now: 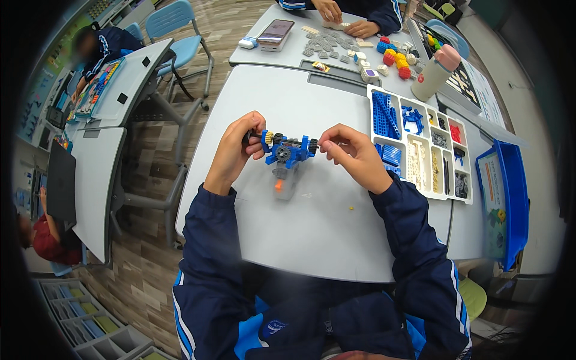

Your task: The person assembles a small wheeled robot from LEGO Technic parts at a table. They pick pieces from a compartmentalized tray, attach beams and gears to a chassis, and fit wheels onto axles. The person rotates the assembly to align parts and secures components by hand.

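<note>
A small brick-built model (287,153) of blue beams, grey and black gears and a tan gear stands on the white table, with a grey see-through part and an orange piece low on it. A dark axle runs across its top. My left hand (239,143) is closed on the left end of this axle, by the tan gear; a dark piece shows between its fingers. At the axle's right end, my right hand (353,151) pinches with thumb and forefinger beside the black gear. Whatever lies between those fingertips is too small to make out.
A white sorting tray (404,90) of blue, red, grey and tan parts lies right, near a blue bin (515,204) and a bottle (435,75). Across the table, another person's hands (362,28) work among grey pieces (327,43). A phone (276,31) lies there.
</note>
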Tool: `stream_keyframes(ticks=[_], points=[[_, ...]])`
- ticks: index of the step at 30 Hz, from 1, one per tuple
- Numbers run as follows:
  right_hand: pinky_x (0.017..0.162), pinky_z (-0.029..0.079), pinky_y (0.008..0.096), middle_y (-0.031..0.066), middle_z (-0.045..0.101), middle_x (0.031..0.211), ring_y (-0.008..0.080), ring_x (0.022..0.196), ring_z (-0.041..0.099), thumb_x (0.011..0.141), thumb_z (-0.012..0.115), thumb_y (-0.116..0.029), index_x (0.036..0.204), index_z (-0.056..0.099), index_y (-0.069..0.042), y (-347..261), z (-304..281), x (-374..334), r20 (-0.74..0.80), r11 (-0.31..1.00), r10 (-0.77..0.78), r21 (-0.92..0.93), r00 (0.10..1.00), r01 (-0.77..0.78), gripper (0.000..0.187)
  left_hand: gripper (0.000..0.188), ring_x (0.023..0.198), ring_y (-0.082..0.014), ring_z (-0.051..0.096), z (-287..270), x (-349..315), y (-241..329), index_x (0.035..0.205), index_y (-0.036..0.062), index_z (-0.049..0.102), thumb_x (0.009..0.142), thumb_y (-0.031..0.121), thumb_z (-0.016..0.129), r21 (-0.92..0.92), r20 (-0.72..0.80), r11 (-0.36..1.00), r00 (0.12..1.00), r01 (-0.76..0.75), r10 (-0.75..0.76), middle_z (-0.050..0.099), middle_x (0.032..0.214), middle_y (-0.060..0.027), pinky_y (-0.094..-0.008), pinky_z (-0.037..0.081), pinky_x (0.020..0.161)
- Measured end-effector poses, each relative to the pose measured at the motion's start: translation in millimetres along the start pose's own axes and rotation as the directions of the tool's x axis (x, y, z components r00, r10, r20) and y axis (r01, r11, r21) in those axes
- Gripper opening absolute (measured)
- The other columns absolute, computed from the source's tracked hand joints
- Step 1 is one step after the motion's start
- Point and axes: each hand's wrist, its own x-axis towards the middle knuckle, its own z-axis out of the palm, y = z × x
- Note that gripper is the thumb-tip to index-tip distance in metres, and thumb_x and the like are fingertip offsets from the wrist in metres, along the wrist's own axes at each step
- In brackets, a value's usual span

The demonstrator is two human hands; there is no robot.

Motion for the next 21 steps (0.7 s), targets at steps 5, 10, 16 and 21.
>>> stream_keyframes(ticks=[5, 10, 16, 21], points=[[0.08, 0.048, 0.0257, 0.0056, 0.067, 0.106, 0.0134, 0.094, 0.061, 0.091, 0.066, -0.012, 0.113, 0.065, -0.005, -0.1, 14.5, -4.2, -0.047, 0.97, -0.242, 0.013, 0.969, 0.243, 0.023, 0.028, 0.061, -0.0052, 0.039, 7.6, -2.5, -4.1, 0.086, 0.0091, 0.051, 0.1, 0.033, 0.053, 0.02, 0.032, 1.0, 0.999, 0.001, -0.001, 0.04, 0.073, 0.0035, -0.0216, 0.038, 0.055], [0.078, 0.048, 0.0271, 0.0056, 0.066, 0.102, 0.0146, 0.09, 0.062, 0.088, 0.068, -0.01, 0.109, 0.065, -0.004, 4.2, 18.8, -3.0, -0.015, 0.968, -0.25, -0.026, 0.968, 0.25, 0.022, 0.021, 0.065, -0.005, 0.047, 14.5, -5.1, -1.8, 0.091, 0.0099, 0.054, 0.1, 0.028, 0.058, 0.12, 0.104, 0.993, 0.995, 0.0, -0.012, 0.048, 0.073, 0.0039, -0.0215, 0.044, 0.061], [0.082, 0.048, 0.029, 0.0046, 0.064, 0.098, 0.0139, 0.09, 0.06, 0.087, 0.066, -0.008, 0.105, 0.063, -0.003, 4.9, 19.6, -6.3, -0.054, 0.975, -0.218, -0.061, 0.974, 0.215, 0.018, 0.021, 0.065, -0.005, 0.049, 12.7, -5.0, -1.6, 0.092, 0.0095, 0.055, 0.1, 0.028, 0.057, 0.093, 0.064, 0.996, 0.998, 0.003, -0.009, 0.051, 0.074, 0.003, -0.0223, 0.047, 0.062], [0.087, 0.047, 0.0302, 0.0056, 0.062, 0.112, 0.0168, 0.103, 0.059, 0.087, 0.065, -0.006, 0.115, 0.063, -0.005, 1.0, 22.2, -5.4, -0.028, 0.961, -0.251, -0.129, 0.968, 0.245, 0.028, 0.02, 0.068, -0.006, 0.054, 16.6, -6.0, -3.2, 0.095, 0.0075, 0.056, 0.1, 0.027, 0.059, 0.175, 0.107, 0.984, 0.994, -0.041, 0.022, 0.055, 0.075, 0.0016, -0.0222, 0.049, 0.066]])
